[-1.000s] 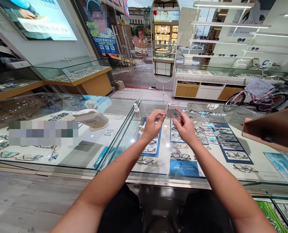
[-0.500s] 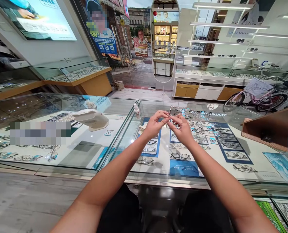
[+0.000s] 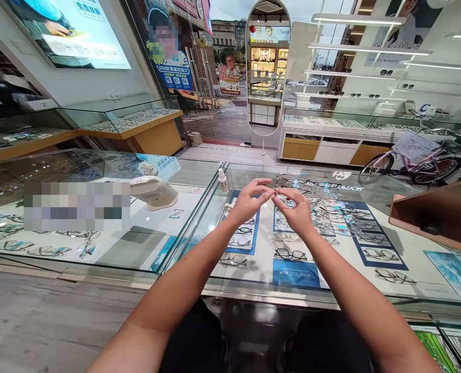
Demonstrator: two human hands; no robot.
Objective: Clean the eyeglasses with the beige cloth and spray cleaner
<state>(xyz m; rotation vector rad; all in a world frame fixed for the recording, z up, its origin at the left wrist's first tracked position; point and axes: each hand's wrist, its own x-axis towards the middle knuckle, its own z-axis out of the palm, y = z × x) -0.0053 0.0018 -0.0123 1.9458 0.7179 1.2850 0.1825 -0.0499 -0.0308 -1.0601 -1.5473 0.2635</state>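
The left hand (image 3: 251, 201) and right hand (image 3: 297, 211) together pinch slender, wiry glasses (image 3: 277, 181) above the smooth, see-through glass counter (image 3: 264, 235).

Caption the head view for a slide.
Left hand and right hand close together over a glass counter of eyeglasses, small white bottle nearby.

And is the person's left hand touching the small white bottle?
Apart: the head view shows the small white bottle clear of the left hand, with the glass counter visible between them.
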